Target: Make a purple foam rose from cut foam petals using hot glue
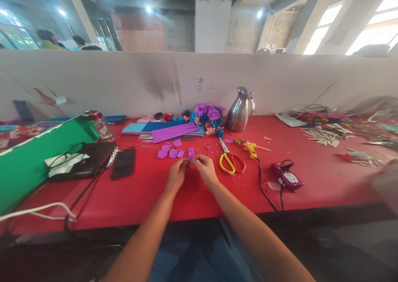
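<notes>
A small purple paper piece [190, 152] is pinched between the fingertips of my left hand [176, 175] and my right hand [205, 168], just above the red table [149, 199]. The fingers partly cover its lower end. Several cut purple petals [173, 153] lie just beyond my left hand. Behind them, a purple paper sheet [174, 132] rests on top of blue sheets [132, 127]. To the right of my right hand lie scissors [228, 164] with yellow and red handles. A yellow hot glue gun [250, 149] sits beyond the scissors, its black cord trailing toward the table's front edge.
A metal jug [239, 115] stands by the partition, beside purple, blue and pink paper flowers [209, 114]. On the right sit a magenta box [286, 177] with a cord and wooden sticks [321, 137]. Leftward are a dark phone-like slab [123, 164], a brown case [93, 159] and a jar [101, 126].
</notes>
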Available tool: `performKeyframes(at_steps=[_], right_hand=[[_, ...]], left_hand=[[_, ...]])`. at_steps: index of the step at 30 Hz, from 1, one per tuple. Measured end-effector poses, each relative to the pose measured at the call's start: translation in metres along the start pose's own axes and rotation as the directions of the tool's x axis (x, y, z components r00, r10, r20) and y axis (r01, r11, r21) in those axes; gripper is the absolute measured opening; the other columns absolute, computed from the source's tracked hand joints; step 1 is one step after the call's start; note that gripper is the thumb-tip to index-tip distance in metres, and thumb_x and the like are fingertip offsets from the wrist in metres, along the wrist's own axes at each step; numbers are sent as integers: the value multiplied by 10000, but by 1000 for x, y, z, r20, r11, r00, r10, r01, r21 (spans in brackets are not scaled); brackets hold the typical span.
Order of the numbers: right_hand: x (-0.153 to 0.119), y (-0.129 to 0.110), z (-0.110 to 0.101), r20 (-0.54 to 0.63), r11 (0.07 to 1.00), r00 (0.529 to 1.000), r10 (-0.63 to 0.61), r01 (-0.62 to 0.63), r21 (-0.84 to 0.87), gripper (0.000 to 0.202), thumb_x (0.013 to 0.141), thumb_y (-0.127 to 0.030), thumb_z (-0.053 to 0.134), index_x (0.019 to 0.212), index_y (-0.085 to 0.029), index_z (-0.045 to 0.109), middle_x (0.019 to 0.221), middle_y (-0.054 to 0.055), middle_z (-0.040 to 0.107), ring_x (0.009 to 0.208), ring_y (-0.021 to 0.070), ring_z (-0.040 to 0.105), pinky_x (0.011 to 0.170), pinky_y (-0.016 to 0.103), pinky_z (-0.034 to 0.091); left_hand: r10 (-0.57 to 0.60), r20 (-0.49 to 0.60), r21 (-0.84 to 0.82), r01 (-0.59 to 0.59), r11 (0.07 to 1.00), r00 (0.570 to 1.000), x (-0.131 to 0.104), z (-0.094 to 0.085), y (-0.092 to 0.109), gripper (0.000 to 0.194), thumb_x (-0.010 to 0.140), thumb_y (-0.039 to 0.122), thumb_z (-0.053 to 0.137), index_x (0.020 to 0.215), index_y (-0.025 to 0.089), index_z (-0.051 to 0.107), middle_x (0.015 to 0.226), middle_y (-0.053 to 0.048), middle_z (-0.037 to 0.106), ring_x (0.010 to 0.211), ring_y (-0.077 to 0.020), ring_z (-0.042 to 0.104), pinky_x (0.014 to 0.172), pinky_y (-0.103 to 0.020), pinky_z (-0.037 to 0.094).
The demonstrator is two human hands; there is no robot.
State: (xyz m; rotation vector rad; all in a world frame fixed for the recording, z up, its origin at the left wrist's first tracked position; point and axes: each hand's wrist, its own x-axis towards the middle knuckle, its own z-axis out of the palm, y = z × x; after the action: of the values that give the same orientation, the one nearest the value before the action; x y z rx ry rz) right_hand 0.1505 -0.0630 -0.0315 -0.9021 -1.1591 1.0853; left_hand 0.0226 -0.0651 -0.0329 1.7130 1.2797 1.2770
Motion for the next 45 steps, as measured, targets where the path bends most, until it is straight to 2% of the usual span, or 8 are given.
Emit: performKeyframes(at_steps=[7, 12, 19, 25, 29, 36, 45], right_hand=[[5, -5, -9, -3, 1000, 1000, -26, 26, 5, 219, 732, -398, 621, 778, -185, 640, 711, -4, 645, 668, 134, 565, 682, 254, 454], [7, 2, -9, 25, 999, 999, 25, -26, 27, 177, 701, -351, 628, 761, -185, 640, 720, 5, 672, 673, 150, 599, 691, 273, 469], [6, -3, -8, -17, 997, 997, 73, -73, 37, 140, 651, -304, 615, 718, -183, 635, 662, -12, 651, 621, 134, 569, 652, 255, 443], [6, -6, -7, 15, 998, 998, 58, -59, 39, 170, 682, -360, 605, 712, -193, 612, 660, -19, 641, 632, 134, 567, 636, 248, 441], [7, -1, -7, 5, 998, 998, 57, -57, -6, 134, 667, -321, 585, 683, -192, 619, 647, -18, 640, 627, 135, 560, 649, 252, 435], [7, 1, -8, 13, 992, 992, 122, -122, 11, 112, 666, -294, 573, 645, -188, 601, 616, -29, 614, 580, 113, 514, 597, 230, 398], [7, -4, -7, -16, 986, 987, 160, -159, 43, 131, 645, -314, 593, 628, -185, 607, 590, -33, 595, 552, 106, 480, 565, 226, 371]], left_hand=[[-19, -18, 41, 20, 999, 1000, 1, 1, -10, 251, 839, 383, 498, 764, 178, 621, 692, -10, 621, 654, -156, 545, 615, -247, 413], [3, -23, 47, -2, 999, 1000, 1, 1, -16, 261, 837, 388, 509, 811, 174, 656, 705, -25, 647, 702, -174, 581, 630, -253, 434], [-2, -74, 52, 6, 999, 997, 1, 0, -14, 265, 834, 354, 514, 949, 174, 671, 706, -7, 640, 572, -132, 515, 577, -240, 413], [6, -69, 48, -2, 999, 998, 0, 0, -9, 243, 821, 345, 523, 887, 176, 684, 681, -6, 635, 590, -136, 531, 574, -230, 418], [10, -73, 80, -4, 997, 997, 0, 0, -11, 245, 815, 364, 542, 887, 182, 690, 660, -6, 638, 577, -141, 540, 563, -235, 421], [-16, -95, 14, 17, 1000, 995, 0, 1, -15, 215, 807, 335, 555, 917, 186, 663, 698, -13, 659, 681, -166, 609, 656, -260, 466], [-1, -93, 18, 3, 1000, 996, 0, 1, -14, 211, 808, 347, 551, 894, 190, 663, 717, -13, 663, 682, -169, 603, 664, -266, 463]])
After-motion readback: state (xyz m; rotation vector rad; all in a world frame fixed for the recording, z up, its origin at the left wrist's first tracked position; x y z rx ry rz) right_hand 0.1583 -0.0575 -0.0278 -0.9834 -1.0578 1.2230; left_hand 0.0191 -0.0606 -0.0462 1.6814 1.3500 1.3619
